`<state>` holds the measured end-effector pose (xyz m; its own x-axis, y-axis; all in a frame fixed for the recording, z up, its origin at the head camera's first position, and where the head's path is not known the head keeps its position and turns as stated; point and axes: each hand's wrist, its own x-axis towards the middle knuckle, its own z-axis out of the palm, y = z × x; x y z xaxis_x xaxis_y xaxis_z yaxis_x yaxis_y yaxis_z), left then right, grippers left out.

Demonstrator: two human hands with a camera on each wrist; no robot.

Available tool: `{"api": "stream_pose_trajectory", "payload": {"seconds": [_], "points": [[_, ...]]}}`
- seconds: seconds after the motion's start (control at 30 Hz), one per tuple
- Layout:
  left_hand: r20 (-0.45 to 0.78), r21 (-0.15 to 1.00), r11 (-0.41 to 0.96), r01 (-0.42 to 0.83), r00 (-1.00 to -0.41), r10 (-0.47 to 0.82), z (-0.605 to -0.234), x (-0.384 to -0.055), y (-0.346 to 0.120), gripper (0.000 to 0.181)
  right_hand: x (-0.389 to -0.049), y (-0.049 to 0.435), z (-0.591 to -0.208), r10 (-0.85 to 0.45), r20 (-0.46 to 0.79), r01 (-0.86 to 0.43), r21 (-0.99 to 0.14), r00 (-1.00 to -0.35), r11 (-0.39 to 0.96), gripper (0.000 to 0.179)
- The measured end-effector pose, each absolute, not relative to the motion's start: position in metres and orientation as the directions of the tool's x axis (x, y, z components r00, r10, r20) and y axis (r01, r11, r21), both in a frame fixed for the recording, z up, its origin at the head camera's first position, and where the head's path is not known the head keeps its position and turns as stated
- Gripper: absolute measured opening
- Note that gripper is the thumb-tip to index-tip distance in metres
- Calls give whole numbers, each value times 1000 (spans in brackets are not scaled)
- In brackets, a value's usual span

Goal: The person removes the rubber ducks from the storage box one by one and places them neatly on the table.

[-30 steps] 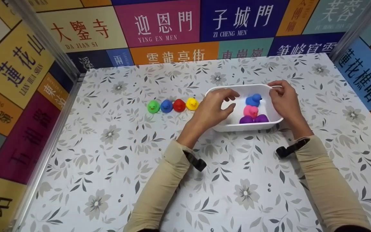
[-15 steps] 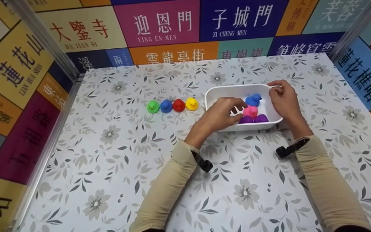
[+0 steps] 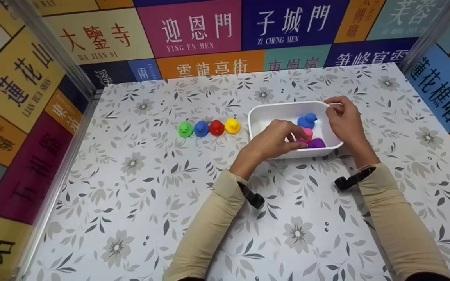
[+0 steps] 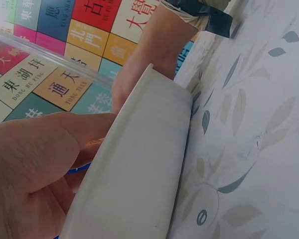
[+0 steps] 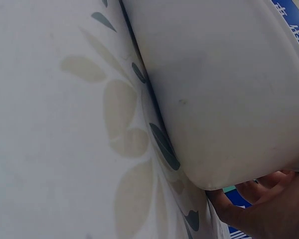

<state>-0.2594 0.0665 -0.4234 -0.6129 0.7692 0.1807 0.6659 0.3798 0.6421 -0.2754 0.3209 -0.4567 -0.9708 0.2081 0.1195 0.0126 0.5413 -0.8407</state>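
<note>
In the head view a white plastic tray [image 3: 262,113] holds several small rubber ducks. My left hand [image 3: 274,138] reaches over its near left rim. Thumb and fingers pinch a purple rubber duck [image 3: 304,144], mostly hidden behind them. A second purple duck [image 3: 317,143] lies just right of it. Beyond them are a pink duck [image 3: 308,133], partly covered by my fingers, and a blue duck [image 3: 307,120]. My right hand [image 3: 346,123] grips the tray's right rim. Both wrist views show the outer tray wall [image 4: 134,164], with the ducks hidden behind it.
Left of the tray stands a row of ducks: green [image 3: 185,129], blue [image 3: 201,128], red [image 3: 216,127] and yellow [image 3: 232,126]. They rest on a floral tablecloth [image 3: 131,218]. Panels with lettering [image 3: 197,27] enclose the table at the back and sides.
My left hand has moved right and down from the tray's left side, its fingers coming together at the left purple duck. My right hand has stayed on the rim.
</note>
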Motion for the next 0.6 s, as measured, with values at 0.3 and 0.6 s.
{"api": "stream_pose_trajectory", "payload": {"seconds": [0.3,0.6], "points": [[141,689,360,629,-603,785,-426,-265,70,24,-275,321,-456,204,108,17,-847,-973,531,35],[100,701,382,603,-613,784,-425,-265,69,19,-274,321,-456,211,111,16,-851,-971,526,34]]}}
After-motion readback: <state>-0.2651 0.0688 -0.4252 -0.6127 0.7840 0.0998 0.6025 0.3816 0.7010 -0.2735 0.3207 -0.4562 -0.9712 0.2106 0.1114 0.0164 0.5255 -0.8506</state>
